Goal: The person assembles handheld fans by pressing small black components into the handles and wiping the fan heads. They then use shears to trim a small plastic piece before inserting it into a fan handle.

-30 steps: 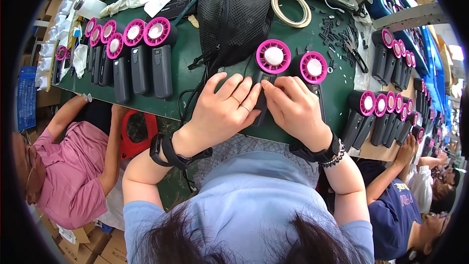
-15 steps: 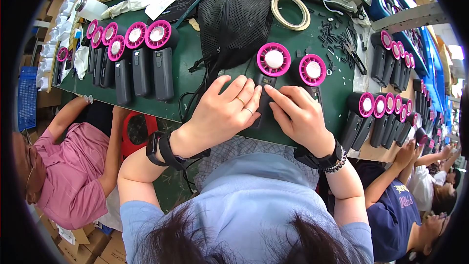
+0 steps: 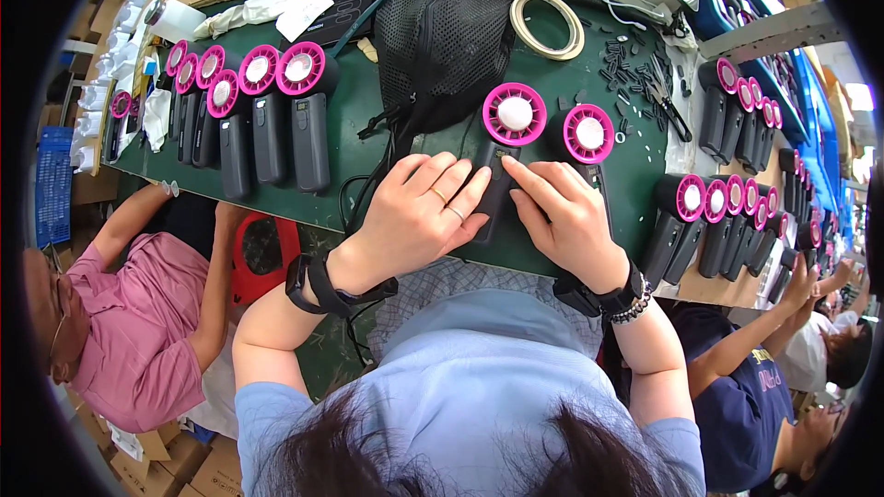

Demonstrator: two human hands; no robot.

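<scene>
A handheld fan (image 3: 497, 158) with a dark grey handle and pink round head lies on the green table in front of me. My left hand (image 3: 419, 202) rests along the left side of its handle, fingers stretched out, palm down, thumb near the handle's lower end. My right hand (image 3: 564, 207) reaches in from the other side; its index fingertip touches the handle beside a small display, and its other fingers are loosely extended. Just to the right lies a second pink-headed fan (image 3: 588, 133), its handle partly hidden behind my right hand.
Several similar fans (image 3: 272, 133) stand in a row at the left; more fans (image 3: 704, 216) are grouped at the right. Beyond my hands are a black mesh bag (image 3: 444, 37), a tape roll (image 3: 547, 25), small black parts (image 3: 626, 69) and pliers (image 3: 669, 110). Co-workers sit on both sides.
My left hand has moved slightly down and its fingers have come off the handle's face toward its left side. My right index finger remains by the display. A right-side co-worker's hands have shifted.
</scene>
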